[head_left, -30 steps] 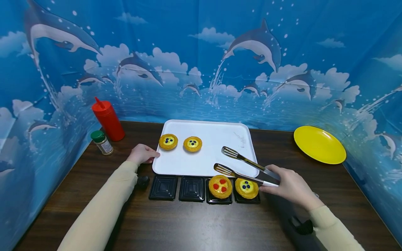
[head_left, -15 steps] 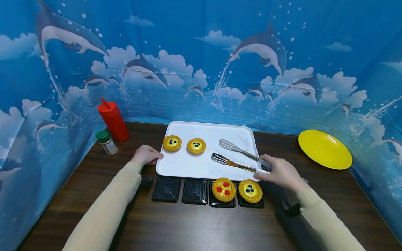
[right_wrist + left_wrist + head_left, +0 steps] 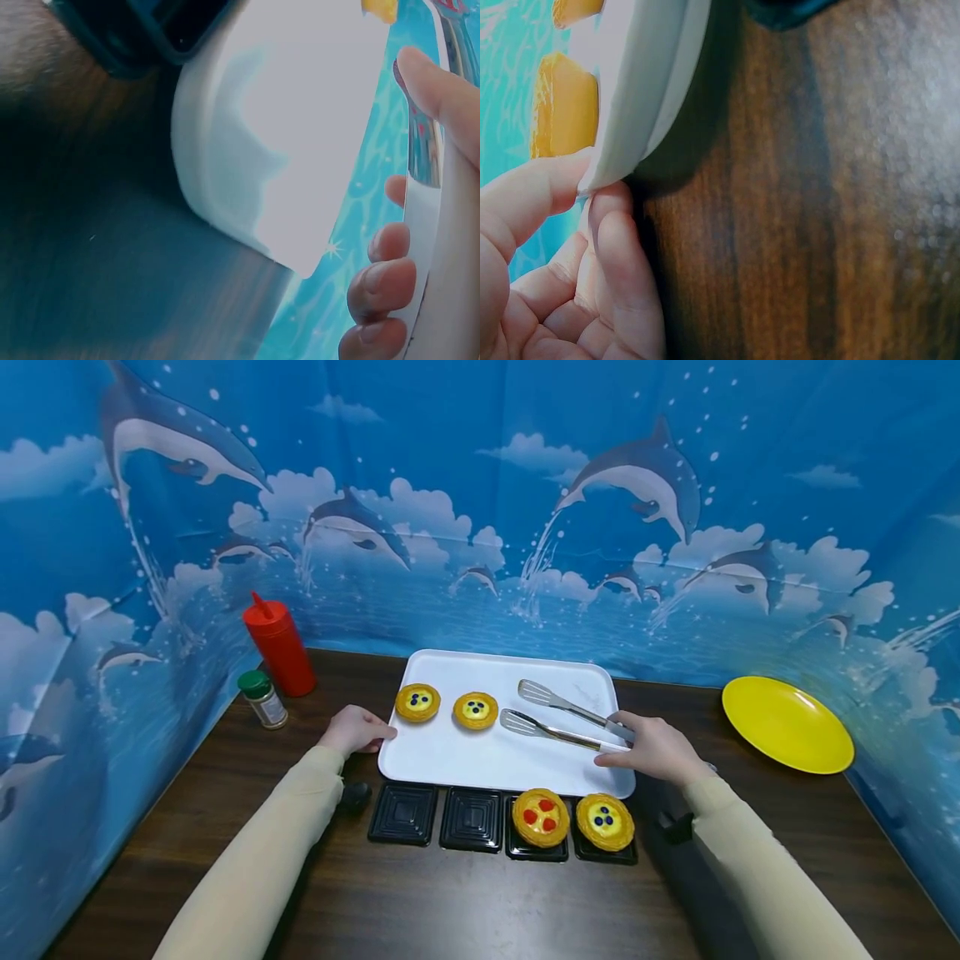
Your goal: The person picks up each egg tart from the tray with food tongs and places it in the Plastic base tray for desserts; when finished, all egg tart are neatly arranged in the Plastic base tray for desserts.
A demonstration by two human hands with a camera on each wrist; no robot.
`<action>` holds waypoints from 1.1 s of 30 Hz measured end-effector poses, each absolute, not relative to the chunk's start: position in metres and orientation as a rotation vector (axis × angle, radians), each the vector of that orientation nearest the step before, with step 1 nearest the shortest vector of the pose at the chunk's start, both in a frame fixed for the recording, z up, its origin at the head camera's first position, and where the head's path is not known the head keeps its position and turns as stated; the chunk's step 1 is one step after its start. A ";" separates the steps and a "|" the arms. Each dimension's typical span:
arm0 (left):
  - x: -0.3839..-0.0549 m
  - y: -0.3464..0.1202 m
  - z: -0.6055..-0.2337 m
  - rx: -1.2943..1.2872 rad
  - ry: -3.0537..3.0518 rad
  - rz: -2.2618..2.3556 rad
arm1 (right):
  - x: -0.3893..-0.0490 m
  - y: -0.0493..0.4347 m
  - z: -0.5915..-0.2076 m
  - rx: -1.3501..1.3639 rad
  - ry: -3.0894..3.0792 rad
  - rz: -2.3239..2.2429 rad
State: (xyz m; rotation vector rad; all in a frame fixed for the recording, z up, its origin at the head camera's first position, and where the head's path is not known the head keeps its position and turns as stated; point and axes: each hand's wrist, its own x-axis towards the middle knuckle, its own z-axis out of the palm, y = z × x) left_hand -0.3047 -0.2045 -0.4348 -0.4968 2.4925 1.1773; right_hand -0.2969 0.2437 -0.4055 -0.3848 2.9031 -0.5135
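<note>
My left hand [image 3: 354,731] pinches the left rim of a white tray [image 3: 457,758], thumb on top and fingers beneath, as the left wrist view shows. Two egg tarts dotted with blue berries, the left tart [image 3: 417,702] and the right tart [image 3: 476,711], sit on the tray. My right hand [image 3: 660,750] grips metal tongs [image 3: 577,740] by their white-and-silver handles. Their slotted ends are spread apart over the tray and point left; the nearer end is just right of the right tart, with nothing between them.
Along the tray's front edge stand small black square holders [image 3: 472,819]. A red-topped tart [image 3: 541,817] and a blue-berry tart [image 3: 605,822] sit on the right two. A red squeeze bottle [image 3: 281,647] and green-capped shaker [image 3: 262,699] stand left; a yellow plate [image 3: 787,724] lies right.
My right hand has carried the tongs left and farther back, from the tray's front right corner towards the right tart. My left hand keeps its hold on the rim. The head view has shifted slightly.
</note>
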 end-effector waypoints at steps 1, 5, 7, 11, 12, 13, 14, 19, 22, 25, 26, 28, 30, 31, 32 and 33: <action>-0.305 -0.204 -0.435 -0.497 2.493 1.175 | -0.299 0.242 -0.407 -0.388 2.898 -0.512; -0.305 -0.205 -0.436 -0.499 2.487 1.174 | -0.306 0.236 -0.410 -0.416 2.870 -0.489; -0.306 -0.205 -0.437 -0.502 2.485 1.174 | -0.309 0.233 -0.412 -0.427 2.851 -0.477; -0.307 -0.205 -0.439 -0.514 2.486 1.171 | -0.313 0.228 -0.413 -0.445 2.827 -0.469; -0.307 -0.206 -0.439 -0.514 2.487 1.171 | -0.314 0.227 -0.413 -0.447 2.824 -0.465; -0.308 -0.206 -0.440 -0.513 2.489 1.169 | -0.315 0.226 -0.413 -0.448 2.822 -0.462; -0.309 -0.206 -0.440 -0.515 2.489 1.169 | -0.316 0.225 -0.413 -0.450 2.820 -0.459; -0.310 -0.208 -0.442 -0.512 2.494 1.160 | -0.322 0.218 -0.412 -0.458 2.822 -0.446; -0.310 -0.207 -0.441 -0.504 2.492 1.164 | -0.325 0.213 -0.411 -0.472 2.818 -0.443; -0.309 -0.207 -0.441 -0.506 2.488 1.169 | -0.327 0.209 -0.410 -0.480 2.811 -0.437; -0.309 -0.207 -0.440 -0.501 2.487 1.170 | -0.327 0.208 -0.410 -0.486 2.806 -0.437; -0.309 -0.207 -0.441 -0.504 2.484 1.173 | -0.328 0.206 -0.409 -0.489 2.800 -0.437; -0.309 -0.207 -0.441 -0.507 2.483 1.176 | -0.329 0.203 -0.409 -0.492 2.796 -0.438; -0.309 -0.207 -0.441 -0.498 2.483 1.178 | -0.330 0.202 -0.408 -0.492 2.795 -0.437; -0.309 -0.207 -0.441 -0.502 2.483 1.179 | -0.330 0.201 -0.408 -0.491 2.794 -0.437; -0.309 -0.206 -0.441 -0.505 2.484 1.178 | -0.330 0.200 -0.407 -0.489 2.794 -0.436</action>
